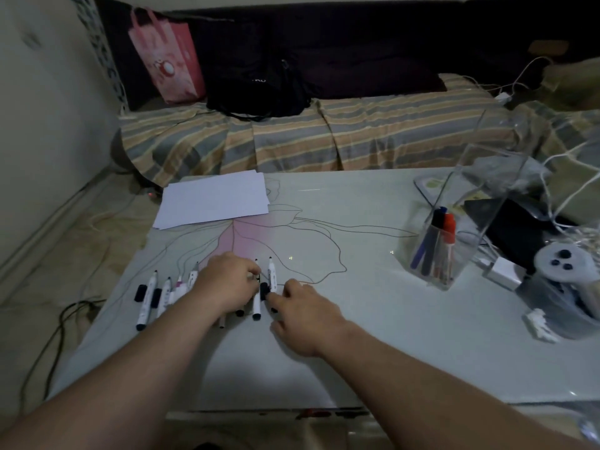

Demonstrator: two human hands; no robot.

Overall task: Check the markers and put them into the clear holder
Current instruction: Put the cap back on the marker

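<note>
Several uncapped white markers (146,300) lie side by side near the table's front left, with loose black caps (140,293) between them. My left hand (227,284) rests over the middle of the row, its fingertips pinching one marker (256,306). My right hand (305,316) is just to the right, fingertips closed on a black cap (264,289) next to that marker. Another marker (272,274) lies between the two hands. The clear holder (461,254) stands at the right and holds blue, black and red markers (436,241).
White paper sheets (214,199) lie at the table's (357,319) back left. A white controller (565,261), a charger (501,271), cables and plastic bags crowd the right edge. Behind is a striped sofa (357,138) with a pink bag (168,60) and a black bag (259,86).
</note>
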